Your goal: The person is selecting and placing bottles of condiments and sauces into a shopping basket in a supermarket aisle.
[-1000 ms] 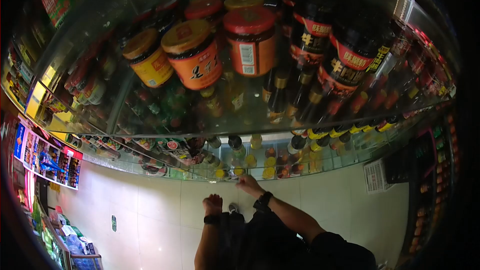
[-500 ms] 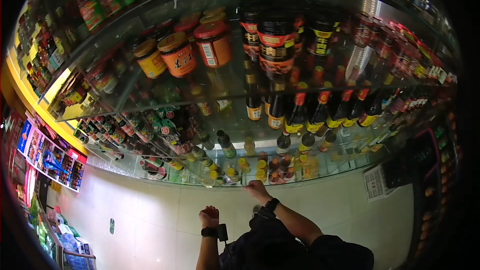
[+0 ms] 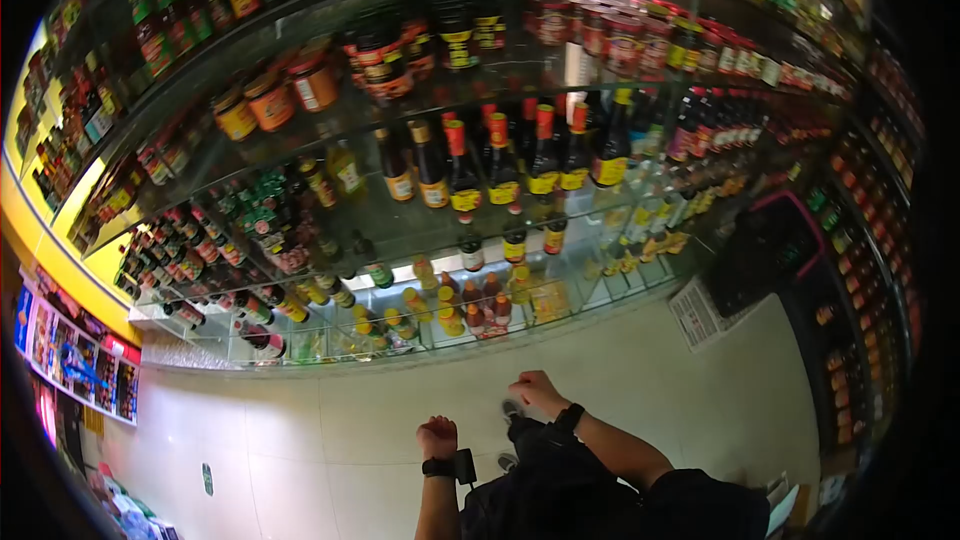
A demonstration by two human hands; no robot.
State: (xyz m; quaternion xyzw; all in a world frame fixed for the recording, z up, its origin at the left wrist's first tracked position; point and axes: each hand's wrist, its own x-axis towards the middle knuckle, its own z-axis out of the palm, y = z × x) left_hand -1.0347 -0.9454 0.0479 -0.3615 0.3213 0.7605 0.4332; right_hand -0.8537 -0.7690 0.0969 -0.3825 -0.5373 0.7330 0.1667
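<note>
My left hand [image 3: 437,437] is curled into a loose fist over the floor, with nothing visible in it. To its right, my right hand [image 3: 540,392] is held out with its fingers folded in, also holding nothing that I can see. Both are apart from the glass shelves [image 3: 440,342] in front of me. Nearest to the hands on the lowest level are orange-brown bottles [image 3: 475,315] and yellow-capped bottles [image 3: 449,314]. Higher up stand dark sauce bottles with red necks [image 3: 502,165] and jars with orange labels [image 3: 269,103].
Pale tiled floor [image 3: 370,410] lies below the shelves. A white crate [image 3: 697,316] and a dark bulky object with a pink edge [image 3: 765,245] stand at the right, beside another stocked shelf [image 3: 850,310]. A poster panel [image 3: 80,360] is at the left.
My view has swung to the right, so the shelves appear shifted left and more of the right-hand shelving shows. My right hand now appears farther from the shelf edge. My feet have come into view.
</note>
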